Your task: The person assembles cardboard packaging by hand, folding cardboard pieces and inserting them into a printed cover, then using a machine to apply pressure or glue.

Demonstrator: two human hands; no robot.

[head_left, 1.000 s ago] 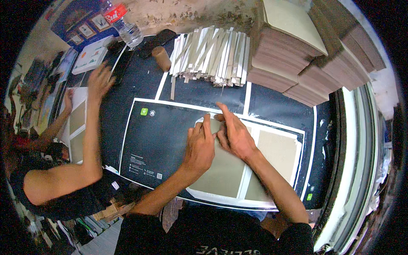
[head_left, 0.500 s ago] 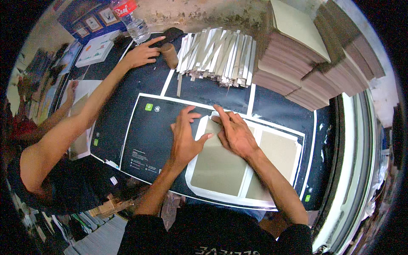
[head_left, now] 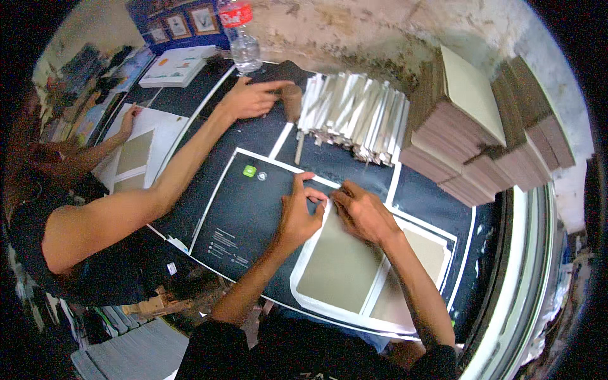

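A book cover lies before me, with a left grey board [head_left: 341, 261] and a right grey board [head_left: 423, 250] on white wrapping paper. White strips of the paper border the boards. My left hand [head_left: 301, 215] is at the far left corner of the cover, with thumb and bent fingers pinched at the paper edge and the forefinger raised. Across the same corner, my right hand [head_left: 367, 214] has its fingers curled down onto the paper edge. The fingers hide the corner itself. Under the cover is a black printed sheet [head_left: 247, 209] with a white border.
A co-worker's hand [head_left: 256, 99] reaches from the left toward a brown cylinder [head_left: 291, 102]. Beyond lie a heap of pale strips [head_left: 354, 114] and a plastic bottle [head_left: 246, 54]. Tall stacks of grey boards [head_left: 453, 130] stand at the right. Another cover [head_left: 136, 152] lies far left.
My hands have drawn closer together at the cover's corner, and the right fingers have curled down. The co-worker's hand has shifted, its fingers now overlapping the cylinder. The whole view has moved.
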